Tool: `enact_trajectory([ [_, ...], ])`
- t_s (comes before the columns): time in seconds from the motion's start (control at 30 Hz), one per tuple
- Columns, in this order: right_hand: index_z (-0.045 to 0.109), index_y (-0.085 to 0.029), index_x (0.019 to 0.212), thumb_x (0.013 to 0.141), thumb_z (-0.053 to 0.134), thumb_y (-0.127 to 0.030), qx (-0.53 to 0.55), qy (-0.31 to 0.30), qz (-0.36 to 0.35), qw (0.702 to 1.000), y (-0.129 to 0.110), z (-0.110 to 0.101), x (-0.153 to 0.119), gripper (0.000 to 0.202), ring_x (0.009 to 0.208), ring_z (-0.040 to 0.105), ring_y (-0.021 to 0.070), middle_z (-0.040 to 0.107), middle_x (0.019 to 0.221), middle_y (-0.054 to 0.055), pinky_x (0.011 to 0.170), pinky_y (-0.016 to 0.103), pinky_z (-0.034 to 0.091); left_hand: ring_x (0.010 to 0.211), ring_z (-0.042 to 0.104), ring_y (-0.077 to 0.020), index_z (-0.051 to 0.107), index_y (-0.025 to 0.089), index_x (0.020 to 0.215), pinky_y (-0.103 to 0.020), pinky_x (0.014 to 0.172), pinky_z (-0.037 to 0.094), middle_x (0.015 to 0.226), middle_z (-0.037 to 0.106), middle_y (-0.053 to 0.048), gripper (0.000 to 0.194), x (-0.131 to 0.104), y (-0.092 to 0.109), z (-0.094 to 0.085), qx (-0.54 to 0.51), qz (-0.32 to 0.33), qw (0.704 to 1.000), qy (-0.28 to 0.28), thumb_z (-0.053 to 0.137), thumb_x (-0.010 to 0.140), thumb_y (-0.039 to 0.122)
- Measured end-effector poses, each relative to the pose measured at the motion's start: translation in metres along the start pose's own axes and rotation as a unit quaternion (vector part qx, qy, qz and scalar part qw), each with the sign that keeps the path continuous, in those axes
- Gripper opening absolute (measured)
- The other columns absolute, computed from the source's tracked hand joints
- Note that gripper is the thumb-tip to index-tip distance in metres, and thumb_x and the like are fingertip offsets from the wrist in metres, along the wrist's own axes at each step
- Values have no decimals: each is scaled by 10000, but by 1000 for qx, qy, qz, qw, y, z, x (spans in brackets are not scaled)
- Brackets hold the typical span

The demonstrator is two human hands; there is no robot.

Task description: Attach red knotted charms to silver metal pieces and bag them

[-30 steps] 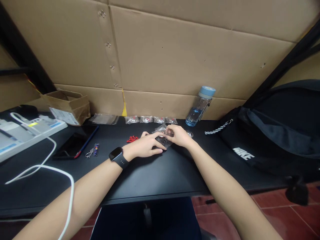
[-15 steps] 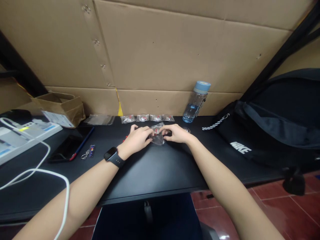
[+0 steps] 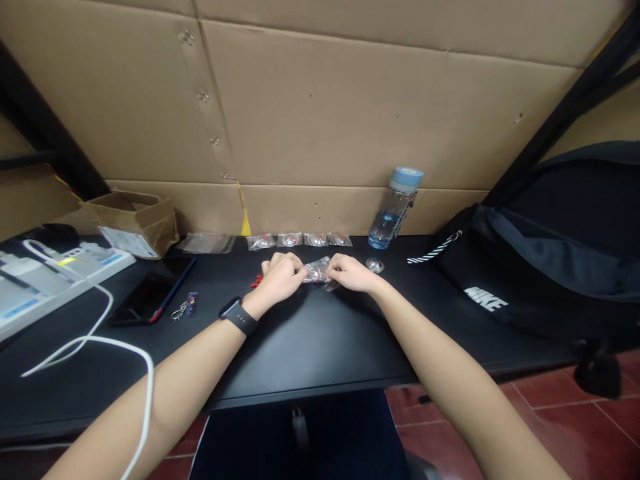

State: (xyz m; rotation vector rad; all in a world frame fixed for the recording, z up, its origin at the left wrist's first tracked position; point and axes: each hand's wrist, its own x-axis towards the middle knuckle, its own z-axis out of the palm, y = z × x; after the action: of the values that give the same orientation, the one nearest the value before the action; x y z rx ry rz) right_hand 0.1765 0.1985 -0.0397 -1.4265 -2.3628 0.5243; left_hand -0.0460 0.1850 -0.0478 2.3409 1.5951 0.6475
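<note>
Between my hands is a small clear plastic bag (image 3: 316,271) with a round, partly red item inside. My left hand (image 3: 283,276), a dark watch on its wrist, pinches the bag's left side. The right side is gripped by the closed fingers of my right hand (image 3: 350,272). Small red pieces (image 3: 257,281) lie just left of my left hand, partly covered by it. A clear round disc (image 3: 375,265) rests on the desk beyond my right wrist. Behind the hands, several bagged round items (image 3: 290,239) form a row along the cardboard.
At the back left are flat clear bags (image 3: 207,243) and an open cardboard box (image 3: 137,223). A phone (image 3: 153,290), a keyring (image 3: 191,304) and a power strip (image 3: 65,283) with a white cable lie left. A water bottle (image 3: 394,208) and a black backpack (image 3: 540,267) stand right.
The bag, spread flat with its lower edge toward me before, is now bunched up between my fingers. Both hands have closed in tighter on it. The clear disc shows more fully.
</note>
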Motion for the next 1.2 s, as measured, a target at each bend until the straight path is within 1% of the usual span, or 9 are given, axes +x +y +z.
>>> enact_trajectory([
  [0.1,670,-176,615,879,562,-252,-62,0,57,996,-8,3,-2,295,863,635,208,708,841,42,812,312,378,1071,514,-300,672,199,719,-427,857,330,1047,710,-70,371,0,3,6,39,17,997,60,515,971,421],
  [0.2,639,-173,617,896,543,-280,-97,0,75,992,-12,5,-3,313,853,637,217,708,825,48,837,341,359,1113,513,-290,674,226,967,-409,860,327,1128,692,-82,191,-2,5,4,60,91,989,102,551,969,373],
  [0.33,675,-180,725,938,495,-261,-105,-11,63,992,-11,4,-4,290,952,637,239,719,926,68,848,340,352,1184,540,-259,651,278,1155,-403,907,309,1236,681,-52,215,-5,2,-2,53,250,967,20,543,978,337],
  [0.47,710,-198,843,1006,453,-309,-101,-29,5,994,-6,-2,-4,324,972,633,220,715,999,63,818,312,360,1217,562,-242,608,274,1260,-403,918,297,1317,660,-55,353,-4,-1,3,67,274,959,4,542,926,179],
  [0.57,727,-214,863,995,535,-365,-80,-47,-43,995,-2,-7,-6,278,928,640,188,720,985,38,804,284,386,1150,607,-228,629,259,1211,-417,909,288,1269,693,-59,318,-1,0,8,91,266,959,19,480,962,131],
  [0.67,751,-235,919,869,734,-351,-86,-40,-58,994,-1,-13,-10,128,959,661,203,741,1026,29,841,287,425,1100,632,-241,660,259,1136,-454,937,270,1148,743,-56,234,2,4,9,106,246,963,40,474,1010,196],
  [0.87,803,-321,1048,776,816,-316,-143,-94,-17,985,-9,-26,-22,272,1054,701,292,787,1059,42,942,345,463,1150,643,-252,695,288,1094,-501,1024,243,1121,768,-37,233,6,-3,0,62,152,979,120,469,1036,276],
  [1.0,821,-330,978,801,776,-376,-129,-117,-13,985,-16,-36,-27,188,991,727,271,801,1011,13,881,314,490,1018,704,-249,695,322,1154,-429,981,375,1048,785,-19,246,20,-38,-24,10,59,988,140,490,1017,341],
  [1.2,815,-308,988,835,729,-347,-111,-109,-38,987,-18,-37,-28,180,956,733,240,804,990,5,891,293,480,1018,709,-252,731,193,1090,-305,890,486,1080,772,-97,277,72,-101,-56,13,-51,990,132,489,968,255],
])
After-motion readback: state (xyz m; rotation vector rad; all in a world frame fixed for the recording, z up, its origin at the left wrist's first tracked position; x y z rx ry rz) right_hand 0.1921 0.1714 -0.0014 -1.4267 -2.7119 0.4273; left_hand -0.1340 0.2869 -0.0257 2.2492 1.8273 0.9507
